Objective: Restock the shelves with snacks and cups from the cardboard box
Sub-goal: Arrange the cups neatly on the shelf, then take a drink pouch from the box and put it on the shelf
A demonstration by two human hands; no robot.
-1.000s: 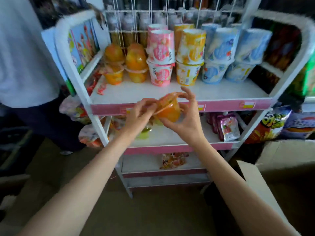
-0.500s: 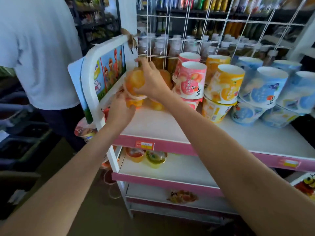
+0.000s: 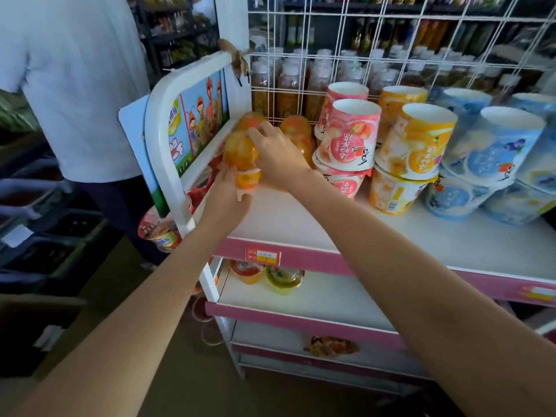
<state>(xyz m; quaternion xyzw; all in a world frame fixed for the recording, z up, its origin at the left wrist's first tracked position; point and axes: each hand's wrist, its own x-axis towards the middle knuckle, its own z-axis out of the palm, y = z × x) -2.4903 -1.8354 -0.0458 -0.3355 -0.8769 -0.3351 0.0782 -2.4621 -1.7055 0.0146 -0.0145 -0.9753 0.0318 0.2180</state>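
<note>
While a second ago both hands were carrying the jelly cup (image 3: 240,150) below the top shelf (image 3: 301,218), the right hand (image 3: 278,155) is now gripping it upturned on another cup (image 3: 248,179), the left hand (image 3: 225,197) steadying beneath with curved fingers.

Single head-worn wide-angle view, looking forward and down along both outstretched forearms, facing a pink-edged white shelf rack (image 3: 301,257) from its front left corner, close to the top shelf, lower shelves and floor below, wire grid (image 3: 376,40) behind, edges bowed
</note>
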